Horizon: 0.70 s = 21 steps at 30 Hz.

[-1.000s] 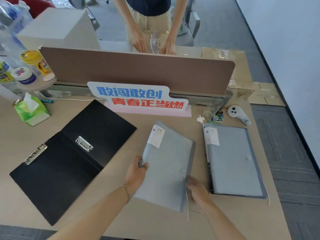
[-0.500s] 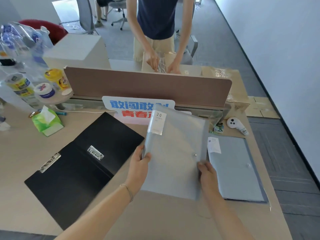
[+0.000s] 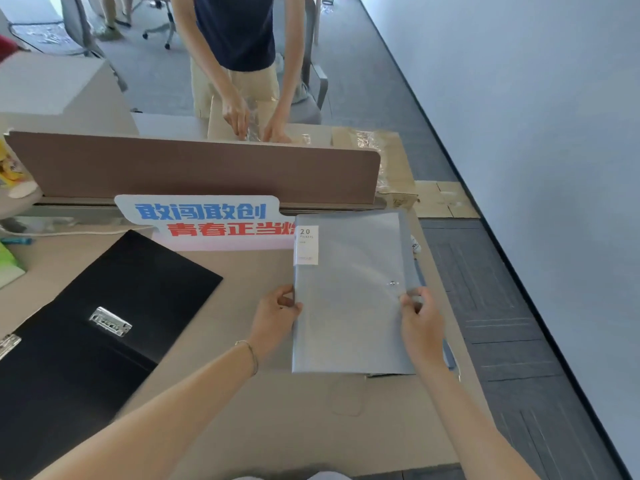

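Grey folder [image 3: 349, 299] is held between our two hands, over the right part of the table [image 3: 263, 410]. Our left hand [image 3: 273, 315] grips its left long edge about halfway down, with the thumb lying on the cover and the other fingers curled at the edge. Our right hand [image 3: 420, 322] pinches the opposite edge at about the same height, its fingers bent round the rim just below and beside the small snap button [image 3: 392, 283]. So the folder spans the gap from one hand to the other, its long sides running away from us.

A white label [image 3: 305, 245] marked 20 sits at the far left corner of the cover. Under the folder lies a second grey folder [image 3: 450, 356], of which we see only a strip along the right side and a sliver at the near end. We cannot tell whether the two touch.

To the left, well apart from our left hand, a black clip folder [image 3: 145, 278] lies open, with a metal clip [image 3: 110, 321] on its inner face. Beyond the folder's far end stands a sign [image 3: 204, 220] with blue and red characters, against a brown divider panel [image 3: 194, 168]. Behind the panel another person [image 3: 235, 32] stands with both hands on clear plastic wrap [image 3: 252, 128].
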Motion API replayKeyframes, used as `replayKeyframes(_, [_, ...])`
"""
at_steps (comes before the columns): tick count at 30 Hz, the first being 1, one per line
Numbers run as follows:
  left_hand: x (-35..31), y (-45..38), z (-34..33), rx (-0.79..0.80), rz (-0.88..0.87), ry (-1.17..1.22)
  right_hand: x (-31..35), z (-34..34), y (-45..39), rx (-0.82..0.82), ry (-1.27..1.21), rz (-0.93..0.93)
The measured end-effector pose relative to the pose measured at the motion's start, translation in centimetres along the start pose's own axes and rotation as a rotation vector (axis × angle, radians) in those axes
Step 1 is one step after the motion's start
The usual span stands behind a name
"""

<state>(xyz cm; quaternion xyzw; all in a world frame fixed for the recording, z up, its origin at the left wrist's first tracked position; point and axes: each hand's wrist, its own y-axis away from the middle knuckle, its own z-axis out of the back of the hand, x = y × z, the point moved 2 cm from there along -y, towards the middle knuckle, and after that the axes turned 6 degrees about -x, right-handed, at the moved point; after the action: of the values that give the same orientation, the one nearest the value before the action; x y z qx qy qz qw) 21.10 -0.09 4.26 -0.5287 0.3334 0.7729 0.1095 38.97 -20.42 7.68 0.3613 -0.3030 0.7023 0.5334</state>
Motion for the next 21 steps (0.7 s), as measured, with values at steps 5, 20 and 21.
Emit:
replayKeyframes(5, [0.2,-2.1,-6.1,-0.001,0.042,-0.088,-3.6,2.6,-4.8,-0.004,0.075,-0.034])
replayKeyframes(20, [2.7,-5.1,-15.7,0.039,0.220,-0.295,-16.1,1.6,-12.9,0.122,0.214,-0.235])
replayKeyframes(21, [3.1,-5.4,-16.0,0.041,0.235,-0.309,-16.6,1.5,-13.0,0.129,0.212,-0.252])
